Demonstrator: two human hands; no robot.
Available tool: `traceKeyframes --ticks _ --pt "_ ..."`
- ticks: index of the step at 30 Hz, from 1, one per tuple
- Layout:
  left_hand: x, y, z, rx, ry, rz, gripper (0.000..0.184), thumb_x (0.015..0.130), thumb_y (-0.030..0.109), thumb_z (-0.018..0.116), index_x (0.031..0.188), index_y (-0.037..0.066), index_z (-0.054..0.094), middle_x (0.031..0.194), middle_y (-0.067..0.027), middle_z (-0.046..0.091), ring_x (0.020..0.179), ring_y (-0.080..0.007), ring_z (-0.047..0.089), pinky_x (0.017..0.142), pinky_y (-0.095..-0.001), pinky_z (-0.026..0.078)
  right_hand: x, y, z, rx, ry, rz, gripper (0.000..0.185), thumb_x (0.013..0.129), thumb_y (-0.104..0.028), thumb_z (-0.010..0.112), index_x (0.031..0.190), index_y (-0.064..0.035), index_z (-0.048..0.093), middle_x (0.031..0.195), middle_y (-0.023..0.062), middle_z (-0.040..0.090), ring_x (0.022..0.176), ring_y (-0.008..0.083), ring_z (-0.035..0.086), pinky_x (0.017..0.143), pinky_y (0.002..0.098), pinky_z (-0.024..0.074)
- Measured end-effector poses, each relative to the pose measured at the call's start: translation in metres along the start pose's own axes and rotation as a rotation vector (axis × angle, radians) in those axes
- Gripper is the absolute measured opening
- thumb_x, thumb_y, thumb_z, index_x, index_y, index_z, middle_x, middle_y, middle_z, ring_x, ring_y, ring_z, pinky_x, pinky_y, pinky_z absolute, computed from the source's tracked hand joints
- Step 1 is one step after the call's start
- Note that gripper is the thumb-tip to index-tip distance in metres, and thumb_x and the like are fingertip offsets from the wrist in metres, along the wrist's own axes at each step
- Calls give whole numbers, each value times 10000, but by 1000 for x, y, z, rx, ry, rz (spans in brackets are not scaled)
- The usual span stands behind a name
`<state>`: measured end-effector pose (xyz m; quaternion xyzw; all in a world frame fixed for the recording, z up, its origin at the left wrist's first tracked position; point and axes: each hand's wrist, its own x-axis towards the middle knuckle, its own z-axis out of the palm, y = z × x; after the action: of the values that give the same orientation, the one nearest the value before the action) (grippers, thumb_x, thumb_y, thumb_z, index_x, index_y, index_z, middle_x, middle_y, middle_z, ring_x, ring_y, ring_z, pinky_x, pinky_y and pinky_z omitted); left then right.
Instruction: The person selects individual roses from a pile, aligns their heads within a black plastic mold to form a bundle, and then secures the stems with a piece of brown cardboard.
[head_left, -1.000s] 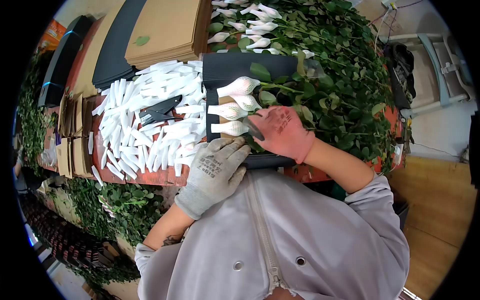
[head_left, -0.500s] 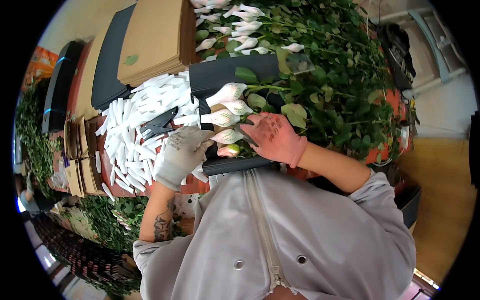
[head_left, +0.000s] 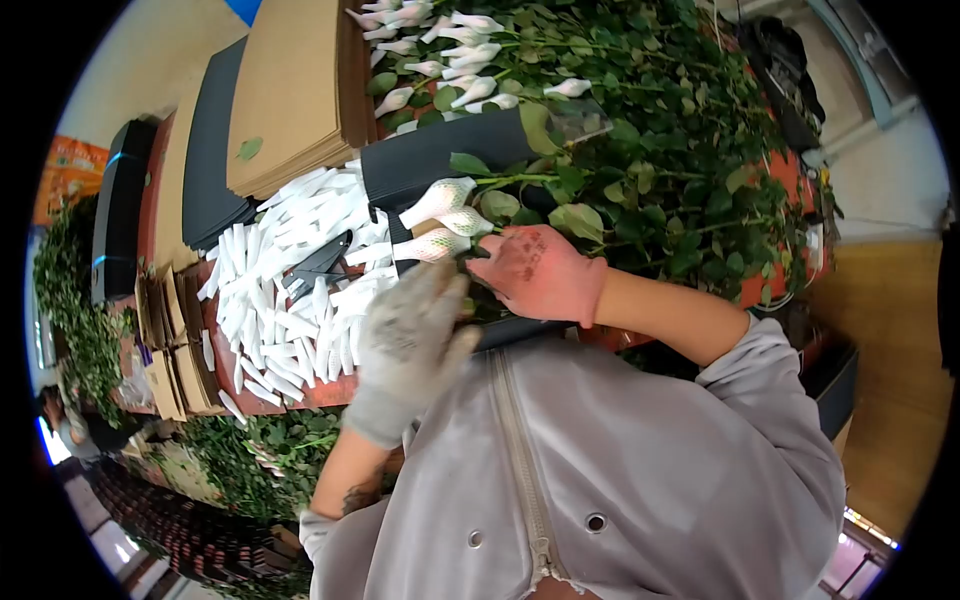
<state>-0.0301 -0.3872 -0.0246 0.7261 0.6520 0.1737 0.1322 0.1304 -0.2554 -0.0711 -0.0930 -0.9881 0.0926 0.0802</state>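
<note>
My left hand [head_left: 410, 345], in a greyish-white glove and slightly blurred, reaches over the nearest rose heads with its fingers stretched and its thumb apart. It hides the lower roses. My right hand [head_left: 540, 275], in a pink glove with dark smudges, is closed beside the rose heads, at their stem side. What its fingers grip is hidden. Just above the hands, roses in white foam nets [head_left: 440, 200] lie over a black corrugated sleeve [head_left: 400, 228], heads to the left and leafy stems [head_left: 640, 210] to the right.
White foam nets [head_left: 295, 340] are heaped on the left, with a black stapler [head_left: 322, 262] among them. Behind stand stacked brown cardboard sheets [head_left: 295, 100] and dark sheets [head_left: 215, 150]. More netted roses [head_left: 470, 60] lie at the back. A black board [head_left: 445, 150] lies before them.
My left hand has moved right and toward my body, its fingers now stretched over the lower roses, which it covers. My right hand stays near the stems. The view has shifted slightly.
</note>
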Motion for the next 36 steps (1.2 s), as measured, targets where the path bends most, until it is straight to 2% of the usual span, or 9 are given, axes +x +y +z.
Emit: traceKeyframes --ticks 6,9,10,13,19,21,22,31,36 --pt "-7 0 25 11 71 -40 507 777 374 590 1124 3 580 1232 -142 519 1140 -281 482 896 -412 397 -6 23 -44 -132 349 337 332 688 -240 660 988 -123 581 895 65 576 853 228 586 711 343 470" --pt "-7 0 25 23 72 -39 506 774 363 596 1125 0 579 1230 -148 520 1138 -283 481 908 -410 391 10 6 -47 -47 193 345 345 707 -252 649 1014 -121 561 894 64 593 864 231 592 734 341 471" --pt "-7 -1 26 23 75 -39 506 774 363 596 1125 0 579 1230 -148 520 1138 -283 481 908 -410 391 17 6 -45 23 -31 396 358 734 -232 643 1064 -113 570 904 91 603 889 256 590 773 358 464" --pt "-8 -1 28 26 98 -52 491 776 352 595 1121 4 577 1221 -149 522 1141 -289 477 922 -415 382 25 13 -23 137 -39 445 332 734 -212 631 1038 -96 566 885 103 606 854 276 594 764 358 465" --pt "-9 -2 30 -35 158 -41 459 782 343 590 1093 6 574 1204 -144 522 1137 -302 472 939 -431 374 10 14 -35 402 37 285 479 682 -150 688 1136 -75 555 981 102 619 879 298 589 781 381 470" --pt "-10 -3 32 -5 113 -33 452 779 340 594 1082 5 577 1205 -139 521 1136 -300 470 945 -425 374 8 11 -35 240 110 148 366 736 -200 614 1098 -171 565 946 71 617 898 249 593 794 371 449" --pt "-10 -3 30 -56 79 -42 454 782 338 592 1090 5 580 1209 -141 524 1158 -301 468 964 -423 371 15 12 -40 252 -99 224 363 746 -197 588 1107 -183 560 946 84 614 909 237 594 811 357 442" --pt "-15 -4 39 48 57 -33 473 802 358 570 1128 17 586 1257 -163 517 1181 -318 478 950 -431 386 40 21 -36 399 -303 130 393 776 -196 530 1148 -72 510 931 174 605 933 337 579 814 404 455" --pt "-17 -1 40 67 53 -51 462 822 363 543 1132 22 586 1270 -156 510 1208 -305 455 967 -425 371 22 10 -16 -182 -131 18 465 786 -243 553 1199 -46 470 912 115 625 836 256 610 713 383 480"
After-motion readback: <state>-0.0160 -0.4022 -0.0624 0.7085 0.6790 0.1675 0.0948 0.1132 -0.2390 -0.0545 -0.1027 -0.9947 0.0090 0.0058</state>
